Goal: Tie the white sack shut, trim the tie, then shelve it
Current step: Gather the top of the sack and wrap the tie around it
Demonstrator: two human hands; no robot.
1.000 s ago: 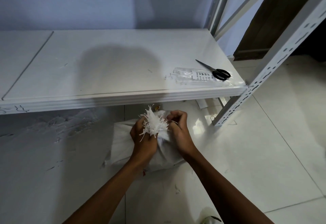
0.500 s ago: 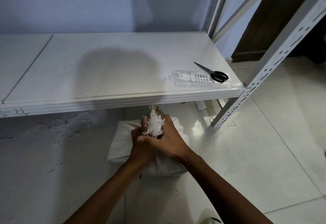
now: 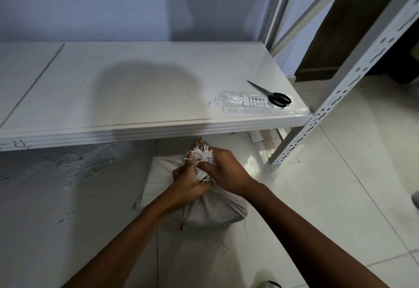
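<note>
One white sack (image 3: 210, 210) sits on the tiled floor (image 3: 317, 197) in the lower middle of the frame, just below the front edge of the one shelf (image 3: 140, 97) in view. Two hands meet at its gathered neck. The left hand (image 3: 189, 185) has its fingers closed around the neck; the right hand (image 3: 226, 172) has its fingers pinched on the neck just under the frayed white fringe (image 3: 202, 154) that sticks up between the hands. At the right end of the shelf lie one pair of black scissors (image 3: 273, 95) and, touching it, one clear packet (image 3: 247, 104) with a label. One perforated metal post (image 3: 340, 88) rises along the right side.
</note>
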